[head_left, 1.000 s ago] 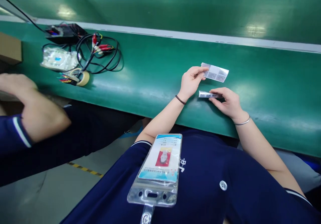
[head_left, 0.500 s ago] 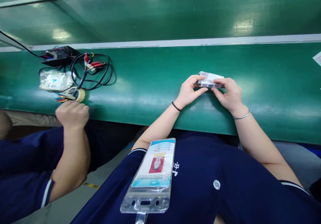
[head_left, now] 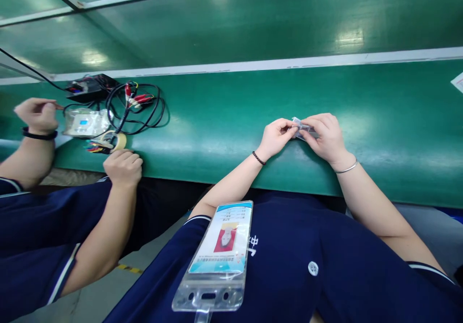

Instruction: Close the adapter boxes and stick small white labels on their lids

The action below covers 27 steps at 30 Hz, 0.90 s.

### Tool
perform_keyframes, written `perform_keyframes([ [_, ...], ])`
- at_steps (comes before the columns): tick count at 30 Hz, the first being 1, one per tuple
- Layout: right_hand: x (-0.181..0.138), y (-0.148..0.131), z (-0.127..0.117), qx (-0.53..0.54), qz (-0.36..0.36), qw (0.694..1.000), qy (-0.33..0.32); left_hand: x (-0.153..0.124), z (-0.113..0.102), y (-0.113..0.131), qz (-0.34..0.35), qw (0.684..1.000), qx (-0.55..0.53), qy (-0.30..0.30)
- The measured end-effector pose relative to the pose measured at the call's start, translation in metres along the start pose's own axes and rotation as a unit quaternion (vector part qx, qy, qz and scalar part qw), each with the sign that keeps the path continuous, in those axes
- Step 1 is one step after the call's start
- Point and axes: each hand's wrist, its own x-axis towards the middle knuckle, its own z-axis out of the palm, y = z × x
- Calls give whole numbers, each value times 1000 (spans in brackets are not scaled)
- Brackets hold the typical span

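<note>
My left hand (head_left: pixel 278 135) and my right hand (head_left: pixel 324 135) meet over the green belt (head_left: pixel 224 115), right of centre. Both pinch a small strip of printed labels (head_left: pixel 301 127), which is mostly hidden between the fingers. A dark bead bracelet circles my left wrist and a thin silver bangle my right. An ID badge in a clear holder (head_left: pixel 220 250) lies on my dark blue shirt.
A co-worker sits at my left, one fist (head_left: pixel 123 165) on the belt's near edge, the other hand (head_left: pixel 38 114) raised. Before them lie a tape roll (head_left: pixel 116 140), a clear packet (head_left: pixel 86 122), tangled black leads with red clips (head_left: pixel 139 102) and a black box (head_left: pixel 90 86).
My hands came together: the label sheet held up in the left and the strip under the right are now gathered into one small bundle. The co-worker's hands moved onto the belt.
</note>
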Motion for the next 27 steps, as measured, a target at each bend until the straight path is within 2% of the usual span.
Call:
perform_keyframes([
  [3,0,1,0,-24,3,1000,9,-2,6,4,-85,991,-102,-11],
  [7,2,-1,-3,-62,-6,997,42,-3,12,6,-122,981,-150,-9],
  [10,3,-4,-4,-100,-28,992,64,-5,15,6,-134,975,-177,2],
  [15,1,-7,-5,-142,-53,987,56,-7,18,9,-145,967,-208,17],
  [20,0,-6,-3,-96,-55,992,58,-7,19,10,-162,955,-247,17],
  [27,2,-6,-3,-93,-58,991,77,-9,19,12,-153,949,-277,2],
])
